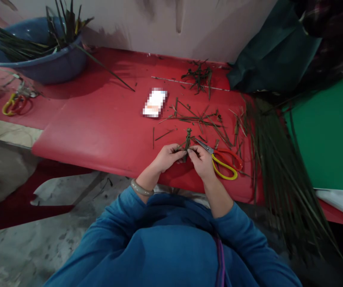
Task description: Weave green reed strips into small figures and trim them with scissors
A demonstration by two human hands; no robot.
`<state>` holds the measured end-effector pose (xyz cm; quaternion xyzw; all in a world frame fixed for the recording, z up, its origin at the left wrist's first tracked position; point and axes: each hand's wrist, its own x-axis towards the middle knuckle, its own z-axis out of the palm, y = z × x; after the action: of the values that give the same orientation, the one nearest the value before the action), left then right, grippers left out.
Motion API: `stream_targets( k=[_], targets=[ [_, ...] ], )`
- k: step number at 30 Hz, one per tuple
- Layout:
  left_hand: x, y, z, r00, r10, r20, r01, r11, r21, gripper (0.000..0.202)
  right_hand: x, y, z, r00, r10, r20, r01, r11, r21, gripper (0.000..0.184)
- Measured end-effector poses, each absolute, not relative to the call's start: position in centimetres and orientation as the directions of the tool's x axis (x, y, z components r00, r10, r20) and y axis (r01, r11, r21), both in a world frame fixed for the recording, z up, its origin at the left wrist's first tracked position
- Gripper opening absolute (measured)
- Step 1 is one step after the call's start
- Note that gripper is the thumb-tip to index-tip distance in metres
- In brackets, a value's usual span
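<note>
My left hand and my right hand meet over the near edge of the red table, both pinched on a small woven green leaf piece that stands up between the fingertips. A pale bangle circles my left wrist. Red and yellow scissors lie on the table just right of my right hand, blades pointing at the woven piece. Blue sleeves cover both forearms.
A long bundle of green leaf strips hangs over the table's right side. Cut leaf scraps litter the middle. A blue basin with leaves sits far left, a second pair of scissors beside it. A green board lies right.
</note>
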<state>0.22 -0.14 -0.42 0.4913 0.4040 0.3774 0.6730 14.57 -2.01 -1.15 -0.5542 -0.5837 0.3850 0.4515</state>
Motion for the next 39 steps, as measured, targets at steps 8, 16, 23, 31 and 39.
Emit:
stream_targets(
  k=[8, 16, 23, 31, 39],
  targets=[
    [0.20, -0.09, -0.60, 0.409, 0.897, -0.170, -0.104, 0.230, 0.968, 0.022, 14.54, -1.78, -0.96, -0.011, 0.999, -0.044, 0.165, -0.042, -0.985, 0.016],
    [0.24, -0.10, -0.34, 0.402, 0.896, -0.191, -0.140, 0.267, 0.954, 0.024, 14.67, -1.71, -1.32, -0.071, 0.993, -0.090, 0.031, -0.089, -0.996, 0.018],
    [0.22, 0.04, -0.19, 0.387, 0.902, -0.191, -0.172, 0.274, 0.946, 0.022, 14.57, -1.69, -1.29, -0.074, 0.992, -0.101, 0.055, -0.098, -0.994, 0.018],
    [0.27, 0.07, -0.41, 0.350, 0.916, -0.197, -0.157, 0.265, 0.951, 0.021, 14.74, -1.69, -1.28, -0.134, 0.985, -0.112, 0.074, -0.102, -0.992, 0.016],
    [0.26, 0.10, -0.38, 0.329, 0.925, -0.188, -0.173, 0.255, 0.951, 0.022, 14.63, -1.76, -1.06, -0.160, 0.976, -0.145, 0.056, -0.138, -0.989, 0.015]
  ],
)
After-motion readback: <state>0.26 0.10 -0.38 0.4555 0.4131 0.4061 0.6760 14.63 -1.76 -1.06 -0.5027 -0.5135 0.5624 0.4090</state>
